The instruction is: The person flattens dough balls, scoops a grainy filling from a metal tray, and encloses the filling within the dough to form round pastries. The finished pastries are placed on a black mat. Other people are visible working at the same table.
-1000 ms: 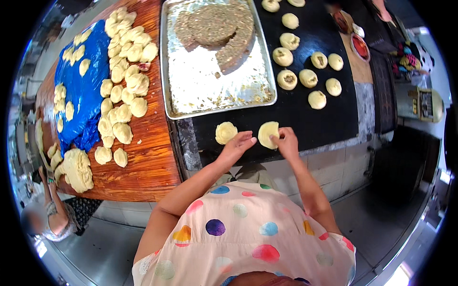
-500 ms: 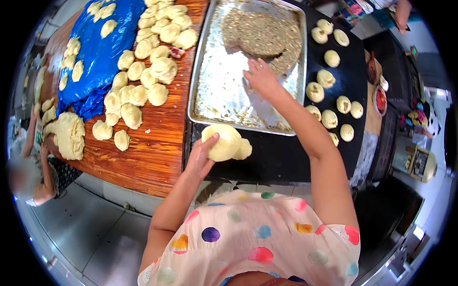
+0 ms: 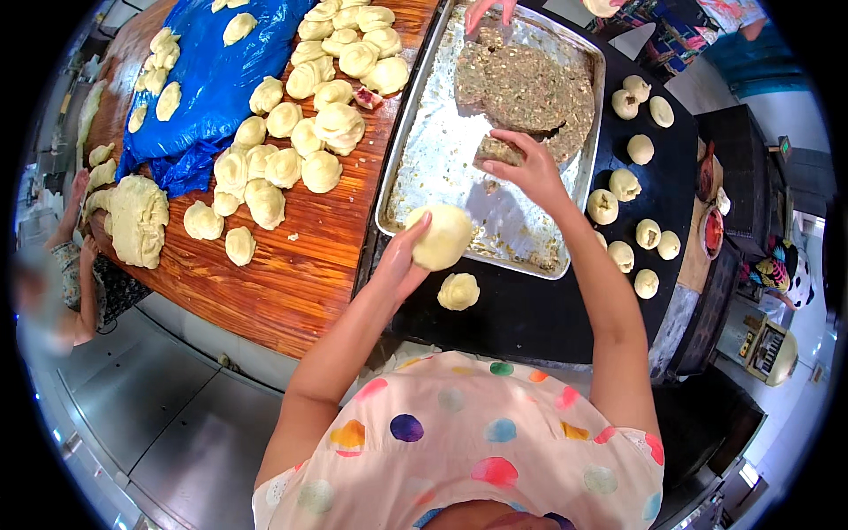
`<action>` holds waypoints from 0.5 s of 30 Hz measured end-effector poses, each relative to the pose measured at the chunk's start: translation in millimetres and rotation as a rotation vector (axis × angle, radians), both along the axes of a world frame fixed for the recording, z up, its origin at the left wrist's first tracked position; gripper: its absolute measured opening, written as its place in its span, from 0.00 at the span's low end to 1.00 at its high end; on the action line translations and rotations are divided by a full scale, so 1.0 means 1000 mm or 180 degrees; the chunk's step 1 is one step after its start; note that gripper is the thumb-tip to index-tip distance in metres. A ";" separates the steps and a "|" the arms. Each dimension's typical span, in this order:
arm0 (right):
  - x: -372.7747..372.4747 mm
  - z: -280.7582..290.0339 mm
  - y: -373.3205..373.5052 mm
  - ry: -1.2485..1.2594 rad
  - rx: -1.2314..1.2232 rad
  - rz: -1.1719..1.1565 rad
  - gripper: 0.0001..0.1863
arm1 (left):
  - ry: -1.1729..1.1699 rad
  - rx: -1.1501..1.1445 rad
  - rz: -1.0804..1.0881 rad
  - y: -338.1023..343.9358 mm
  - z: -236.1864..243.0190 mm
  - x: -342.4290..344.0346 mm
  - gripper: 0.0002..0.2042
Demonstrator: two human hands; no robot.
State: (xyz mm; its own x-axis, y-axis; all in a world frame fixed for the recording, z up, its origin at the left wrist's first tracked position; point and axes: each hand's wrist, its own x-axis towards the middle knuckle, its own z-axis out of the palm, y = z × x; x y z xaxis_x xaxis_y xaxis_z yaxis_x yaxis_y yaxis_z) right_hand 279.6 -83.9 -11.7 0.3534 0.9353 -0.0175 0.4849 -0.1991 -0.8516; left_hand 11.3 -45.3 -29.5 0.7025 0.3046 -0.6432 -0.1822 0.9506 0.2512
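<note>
My left hand (image 3: 402, 256) holds a flattened round of pale dough (image 3: 440, 234) over the near edge of the metal tray (image 3: 415, 168). My right hand (image 3: 526, 166) is curled on a loose chunk of speckled brown filling (image 3: 488, 154) in the tray, beside the larger slab (image 3: 517, 84). A single pale dough round (image 3: 458, 291) lies on the black worktop (image 3: 530, 314) just below the tray.
Many dough pieces (image 3: 338, 128) cover the wooden table (image 3: 291, 296) and blue plastic (image 3: 212, 75) leftward; several balls (image 3: 640, 150) sit right of the tray. Another person's hand (image 3: 488, 13) is at the tray's far end; a co-worker (image 3: 79, 283) works far left, others stand top right.
My right hand has moved from the dough round into the tray and closed on the filling. My left hand has lifted the dough and raised it toward the tray. Another hand has appeared above.
</note>
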 end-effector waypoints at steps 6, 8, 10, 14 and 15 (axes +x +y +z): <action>-0.094 0.026 -0.049 -0.0669 0.0773 -0.0520 0.31 | -0.0865 -0.0301 0.0164 0.009 0.020 0.067 0.23; -0.094 0.023 -0.059 -0.0699 0.0707 -0.0483 0.31 | -0.0496 0.0124 -0.0070 -0.001 0.018 0.075 0.21; -0.081 0.030 -0.075 -0.0830 0.0665 -0.0186 0.33 | -0.0300 0.0192 -0.0175 -0.008 0.022 0.081 0.21; -0.074 0.031 -0.084 0.2129 0.1714 -0.1925 0.30 | -0.0394 -0.0231 -0.0106 -0.024 0.049 0.094 0.20; -0.079 0.031 -0.084 0.2467 0.1702 -0.2211 0.30 | -0.0427 -0.0282 -0.0103 -0.029 0.051 0.099 0.20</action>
